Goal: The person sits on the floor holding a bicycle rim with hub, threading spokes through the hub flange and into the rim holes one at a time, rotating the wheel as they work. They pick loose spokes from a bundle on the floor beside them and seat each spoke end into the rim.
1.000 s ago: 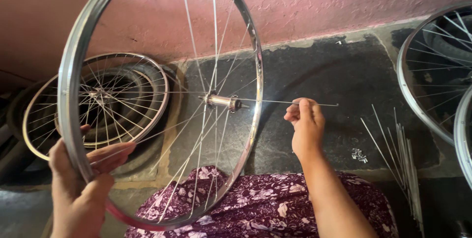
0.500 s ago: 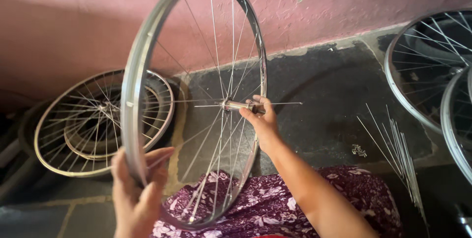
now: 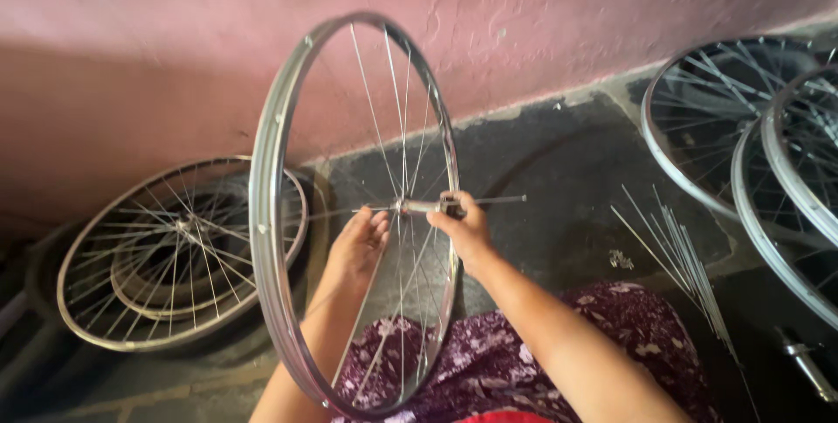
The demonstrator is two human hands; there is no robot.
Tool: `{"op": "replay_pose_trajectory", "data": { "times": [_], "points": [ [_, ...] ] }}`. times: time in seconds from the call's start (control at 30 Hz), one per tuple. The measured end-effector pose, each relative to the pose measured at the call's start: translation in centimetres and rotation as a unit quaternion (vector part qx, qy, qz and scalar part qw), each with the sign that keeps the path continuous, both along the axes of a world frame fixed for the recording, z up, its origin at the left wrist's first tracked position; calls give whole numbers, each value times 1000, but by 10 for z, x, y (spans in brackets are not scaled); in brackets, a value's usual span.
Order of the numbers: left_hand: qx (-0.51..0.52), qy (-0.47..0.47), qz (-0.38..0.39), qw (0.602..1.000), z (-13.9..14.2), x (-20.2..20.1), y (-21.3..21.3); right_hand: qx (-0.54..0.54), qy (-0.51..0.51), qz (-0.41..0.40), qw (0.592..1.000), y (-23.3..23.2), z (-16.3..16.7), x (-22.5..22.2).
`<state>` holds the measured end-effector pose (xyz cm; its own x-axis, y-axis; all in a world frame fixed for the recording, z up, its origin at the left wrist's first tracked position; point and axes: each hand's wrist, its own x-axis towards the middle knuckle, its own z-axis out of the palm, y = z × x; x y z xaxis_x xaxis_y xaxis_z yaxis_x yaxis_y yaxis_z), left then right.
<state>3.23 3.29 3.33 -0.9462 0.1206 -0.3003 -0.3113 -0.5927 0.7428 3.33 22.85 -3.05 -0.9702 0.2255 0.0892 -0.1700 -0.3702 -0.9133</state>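
1. A silver spoked bicycle wheel rim [image 3: 266,213] stands upright on edge at the centre of the frame, over the person's lap covered in purple floral cloth [image 3: 489,362].
2. The right hand [image 3: 463,226] reaches in from the lower right, forearm slanting up, its grip closed on the metal hub axle [image 3: 419,206] at the wheel's middle.
3. The left hand [image 3: 358,244] rises from below inside the rim, fingers loosely apart, fingertips just under the axle; contact is unclear.
4. Loose thin steel spokes [image 3: 676,253] lie on the dark floor at right; other wheels lean at left [image 3: 175,253] and upper right [image 3: 724,126].
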Motion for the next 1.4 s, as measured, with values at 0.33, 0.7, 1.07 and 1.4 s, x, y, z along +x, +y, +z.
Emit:
{"op": "replay_pose_trajectory", "data": {
  "times": [0.33,0.7,1.07,1.4],
  "points": [
    [54,253,133,957,6,13,-30,23,-19,-36,999,-3,14,16],
    [-20,206,284,936,16,26,-35,-6,11,-14,1000,6,21,30],
    [-57,330,346,876,47,10,-31,14,12,-14,1000,2,28,34],
    [-650,402,393,511,114,51,-5,28,6,-22,999,-4,30,32]
  ]
}}
